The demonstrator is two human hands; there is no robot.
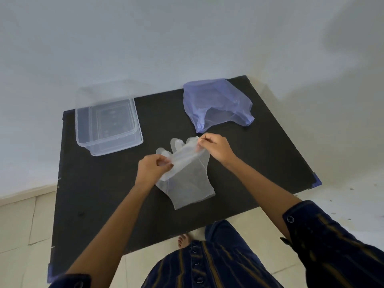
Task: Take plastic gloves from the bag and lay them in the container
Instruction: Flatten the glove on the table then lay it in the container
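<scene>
A clear plastic glove point(188, 179) hangs over the middle of the black table point(99, 190), fingers pointing away from me. My left hand point(152, 168) pinches its left edge and my right hand point(215, 149) pinches its right edge near the fingers, folding the upper part over. The cuff end rests on the table. A clear rectangular container point(108, 126) stands open at the back left, with nothing visible inside. A translucent blue-purple bag point(216, 104) lies at the back right, its mouth facing me.
The table stands against a pale wall. Blue tape marks its corners point(316, 180). Tiled floor lies around it, and my foot point(184, 240) shows under the front edge.
</scene>
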